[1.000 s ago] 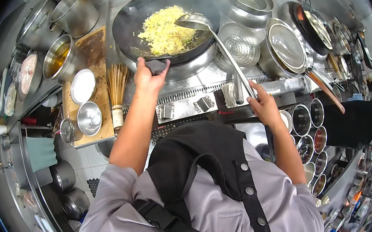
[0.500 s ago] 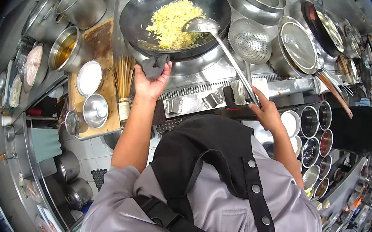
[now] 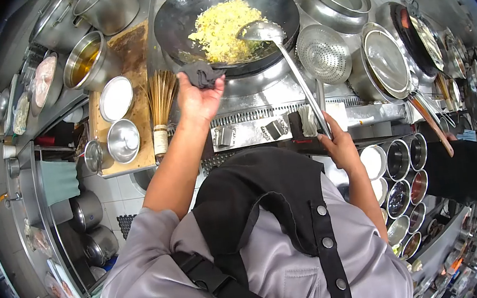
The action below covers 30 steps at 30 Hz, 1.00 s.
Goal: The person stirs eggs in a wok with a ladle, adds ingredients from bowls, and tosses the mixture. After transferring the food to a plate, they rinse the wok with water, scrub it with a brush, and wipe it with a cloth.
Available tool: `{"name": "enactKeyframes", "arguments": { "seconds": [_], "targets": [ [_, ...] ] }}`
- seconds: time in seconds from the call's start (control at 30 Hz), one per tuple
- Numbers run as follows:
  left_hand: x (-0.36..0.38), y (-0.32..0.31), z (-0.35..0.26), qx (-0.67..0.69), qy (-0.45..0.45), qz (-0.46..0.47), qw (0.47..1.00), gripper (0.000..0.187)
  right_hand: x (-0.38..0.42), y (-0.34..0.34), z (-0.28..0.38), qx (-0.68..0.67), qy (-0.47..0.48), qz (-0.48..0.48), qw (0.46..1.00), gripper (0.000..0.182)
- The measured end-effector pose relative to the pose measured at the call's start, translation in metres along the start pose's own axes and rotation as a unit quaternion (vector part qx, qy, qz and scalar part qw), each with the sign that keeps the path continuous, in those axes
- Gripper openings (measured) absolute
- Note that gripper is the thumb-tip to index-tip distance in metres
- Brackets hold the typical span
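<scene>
A large black wok (image 3: 177, 23) sits on the stove ring, with yellow fried rice (image 3: 224, 24) heaped in its middle. My left hand (image 3: 199, 101) is closed on a dark folded cloth (image 3: 202, 75) at the wok's near rim; whether the cloth grips the rim itself is hidden. In my right hand (image 3: 340, 140) is the long handle of a steel ladle (image 3: 262, 30). The ladle's bowl rests inside the wok, against the right side of the rice.
A perforated strainer (image 3: 323, 54) lies right of the wok. To the left, a bamboo brush (image 3: 161, 99) stands by a wooden board (image 3: 132, 55) bearing steel bowls. Several round containers (image 3: 397, 156) line the lower right. Another person's dark clothing (image 3: 465, 173) shows at far right.
The cloth in my left hand looks more spread and sits slightly farther up and right. The ladle has barely moved, and the rice lies much the same.
</scene>
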<state>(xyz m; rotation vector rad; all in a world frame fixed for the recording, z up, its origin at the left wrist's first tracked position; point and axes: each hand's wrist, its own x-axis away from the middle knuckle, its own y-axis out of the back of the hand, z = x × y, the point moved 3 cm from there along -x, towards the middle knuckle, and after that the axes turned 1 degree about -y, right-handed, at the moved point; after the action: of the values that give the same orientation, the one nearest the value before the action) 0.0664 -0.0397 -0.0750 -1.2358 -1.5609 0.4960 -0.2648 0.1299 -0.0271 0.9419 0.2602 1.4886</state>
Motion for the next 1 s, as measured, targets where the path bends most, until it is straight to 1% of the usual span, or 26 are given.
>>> {"name": "enactKeyframes", "arguments": {
  "seconds": [0.03, 0.07, 0.1, 0.13, 0.17, 0.2, 0.23, 0.3, 0.33, 0.37, 0.4, 0.43, 0.47, 0.53, 0.57, 0.6, 0.63, 0.67, 0.73, 0.77, 0.8, 0.83, 0.87, 0.9, 0.97, 1.0],
  "targets": [
    [0.001, -0.001, -0.007, -0.024, -0.053, -0.014, 0.998, 0.061, -0.001, 0.000, -0.003, 0.000, 0.001, -0.001, 1.000, 0.063],
    [0.004, 0.000, -0.012, -0.033, -0.075, -0.021, 0.996, 0.056, -0.002, 0.000, -0.007, -0.001, 0.028, -0.011, 1.000, 0.063],
    [0.009, -0.010, -0.011, -0.035, -0.074, -0.020, 0.996, 0.056, -0.003, -0.002, -0.012, -0.002, 0.055, -0.020, 0.998, 0.063],
    [0.015, -0.020, -0.008, -0.071, -0.073, -0.046, 0.994, 0.053, -0.004, -0.005, -0.018, -0.005, 0.053, -0.021, 0.998, 0.063],
    [0.019, -0.024, -0.004, -0.106, -0.072, -0.073, 0.989, 0.049, -0.005, -0.008, -0.023, -0.003, 0.073, -0.034, 0.997, 0.064],
    [0.014, -0.028, 0.002, -0.110, -0.038, -0.034, 0.993, 0.045, -0.005, -0.010, -0.025, -0.001, 0.093, -0.048, 0.995, 0.065],
    [0.011, -0.030, 0.007, -0.110, -0.038, -0.034, 0.993, 0.045, -0.005, -0.012, -0.026, -0.001, 0.093, -0.048, 0.994, 0.065],
    [0.006, -0.034, 0.015, -0.067, -0.039, -0.022, 0.997, 0.045, -0.003, -0.013, -0.022, -0.006, 0.112, -0.055, 0.992, 0.064],
    [0.004, -0.032, 0.016, -0.058, -0.028, -0.011, 0.998, 0.044, -0.002, -0.012, -0.017, -0.006, 0.113, -0.056, 0.992, 0.064],
    [0.001, -0.031, 0.013, -0.059, -0.028, -0.010, 0.998, 0.044, 0.000, -0.010, -0.012, -0.003, 0.083, -0.033, 0.996, 0.064],
    [-0.003, -0.030, 0.009, -0.058, -0.018, -0.035, 0.998, 0.043, 0.000, -0.009, -0.009, -0.001, 0.052, -0.010, 0.999, 0.064],
    [-0.008, -0.028, 0.006, -0.058, -0.007, -0.060, 0.996, 0.042, -0.001, -0.010, -0.011, -0.002, 0.051, -0.010, 0.999, 0.064],
    [-0.014, -0.029, 0.003, -0.059, -0.007, -0.060, 0.996, 0.042, -0.003, -0.012, -0.015, -0.002, 0.052, -0.007, 0.999, 0.064],
    [-0.024, -0.032, 0.002, 0.031, 0.061, -0.077, 0.995, 0.043, -0.006, -0.016, -0.021, -0.001, 0.054, -0.005, 0.999, 0.064],
    [-0.027, -0.033, 0.001, 0.032, 0.060, -0.074, 0.995, 0.043, -0.006, -0.019, -0.024, 0.004, 0.086, -0.024, 0.996, 0.064],
    [-0.028, -0.034, 0.002, 0.041, 0.088, -0.098, 0.990, 0.042, -0.006, -0.018, -0.023, 0.009, 0.117, -0.042, 0.992, 0.064],
    [-0.028, -0.035, 0.003, 0.049, 0.118, -0.122, 0.984, 0.042, -0.007, -0.018, -0.022, 0.010, 0.118, -0.045, 0.992, 0.064],
    [-0.032, -0.037, 0.000, 0.049, 0.119, -0.121, 0.984, 0.042, -0.008, -0.017, -0.020, 0.014, 0.109, -0.041, 0.993, 0.064],
    [-0.048, -0.030, -0.006, 0.038, 0.164, -0.089, 0.982, 0.044, -0.003, -0.013, -0.018, 0.020, 0.100, -0.034, 0.994, 0.063],
    [-0.052, -0.021, -0.004, 0.040, 0.162, -0.088, 0.982, 0.044, -0.001, -0.008, -0.013, 0.017, 0.096, -0.010, 0.995, 0.064],
    [-0.060, -0.010, -0.001, 0.008, 0.139, -0.059, 0.989, 0.039, 0.001, -0.002, -0.006, 0.013, 0.092, 0.014, 0.996, 0.064],
    [-0.065, -0.009, -0.003, -0.026, 0.115, -0.028, 0.993, 0.035, 0.010, 0.012, 0.006, 0.014, 0.095, 0.011, 0.995, 0.064],
    [-0.033, -0.026, 0.004, -0.045, 0.097, -0.068, 0.992, 0.025, 0.027, 0.030, 0.020, 0.023, 0.093, 0.050, 0.994, 0.063],
    [0.006, -0.037, 0.011, -0.098, 0.062, -0.028, 0.993, 0.022, 0.041, 0.047, 0.032, 0.031, 0.088, 0.088, 0.992, 0.063],
    [0.035, -0.042, 0.020, -0.084, 0.088, -0.071, 0.990, 0.018, 0.054, 0.075, 0.042, -0.019, -0.004, 0.158, 0.987, 0.063],
    [0.024, -0.039, 0.020, -0.086, 0.089, -0.072, 0.990, 0.018, 0.047, 0.079, 0.042, -0.028, -0.016, 0.155, 0.987, 0.062]
  ]
}}
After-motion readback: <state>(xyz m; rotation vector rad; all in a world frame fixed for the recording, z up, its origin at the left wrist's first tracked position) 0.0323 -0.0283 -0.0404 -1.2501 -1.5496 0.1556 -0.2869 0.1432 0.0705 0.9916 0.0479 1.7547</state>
